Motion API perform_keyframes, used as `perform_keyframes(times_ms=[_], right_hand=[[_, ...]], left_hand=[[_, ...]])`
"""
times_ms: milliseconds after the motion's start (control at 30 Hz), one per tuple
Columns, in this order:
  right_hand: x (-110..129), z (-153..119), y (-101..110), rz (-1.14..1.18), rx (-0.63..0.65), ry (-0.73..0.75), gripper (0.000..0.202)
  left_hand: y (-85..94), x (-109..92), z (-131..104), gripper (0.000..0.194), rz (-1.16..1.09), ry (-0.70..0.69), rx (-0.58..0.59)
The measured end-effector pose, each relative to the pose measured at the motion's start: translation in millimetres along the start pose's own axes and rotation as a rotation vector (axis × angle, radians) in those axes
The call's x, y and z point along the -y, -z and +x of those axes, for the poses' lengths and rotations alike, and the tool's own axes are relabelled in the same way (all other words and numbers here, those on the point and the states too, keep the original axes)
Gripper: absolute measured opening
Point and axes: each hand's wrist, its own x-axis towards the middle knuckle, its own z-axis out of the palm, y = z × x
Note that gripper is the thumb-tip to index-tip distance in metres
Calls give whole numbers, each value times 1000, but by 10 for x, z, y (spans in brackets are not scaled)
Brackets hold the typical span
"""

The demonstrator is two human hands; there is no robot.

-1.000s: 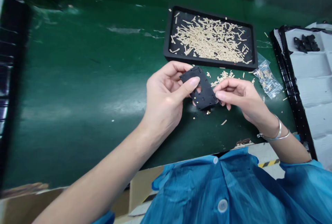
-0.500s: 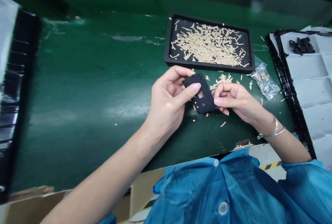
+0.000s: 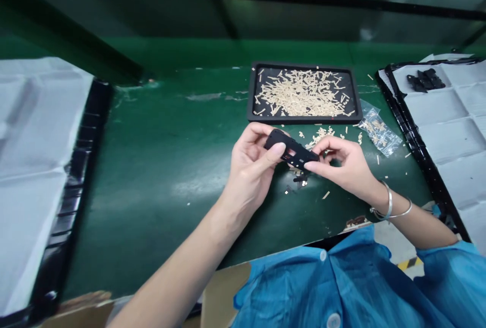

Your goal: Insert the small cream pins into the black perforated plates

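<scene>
A flat black plastic part [image 3: 289, 152] with cut-outs is held tilted above the green table. My left hand [image 3: 253, 162] grips its left end, thumb on the face and fingers behind. At its right end, my right hand [image 3: 339, 162] pinches the edge between thumb and fingers. Small black and light bits [image 3: 300, 180] lie on the table just below the part. Behind my hands is a black tray [image 3: 304, 121] holding a heap of small beige strips [image 3: 299, 94]. More loose beige pieces [image 3: 322, 134] lie between the tray and my right hand.
A clear plastic bag [image 3: 380, 130] with small pieces lies right of the tray. Farther right, a black-edged, white-lined tray [image 3: 436, 120] holds several black parts [image 3: 426, 80]. Another white-lined tray [image 3: 34, 166] stands at the left. The green table [image 3: 152, 191] stretches between them.
The view has shifted, showing more of the left tray and the back. The black part is now tilted flatter, and my right hand has closed around its right end.
</scene>
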Motion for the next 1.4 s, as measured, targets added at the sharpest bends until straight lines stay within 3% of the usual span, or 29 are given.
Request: perform_keyframes(times_ms=[133,300,500,633,867,1400], right_hand=[[19,-11,71,-153,-177,199,14],[57,24,184,-258,23,362,10],[21,51,172,-264,160,396,9],[34,27,163,-259,105,375,2],[79,-22,154,-140,5,344,8],[94,-21,111,-71,6,240,11]], left_hand=[[-7,-26,1,22,32,6,168],[3,-37,5,30,141,71,320],[-15,11,-17,25,82,254,464],[-50,16,-37,27,114,205,365],[-68,-4,-66,35,267,87,207],[-52,3,-77,35,318,25,231]])
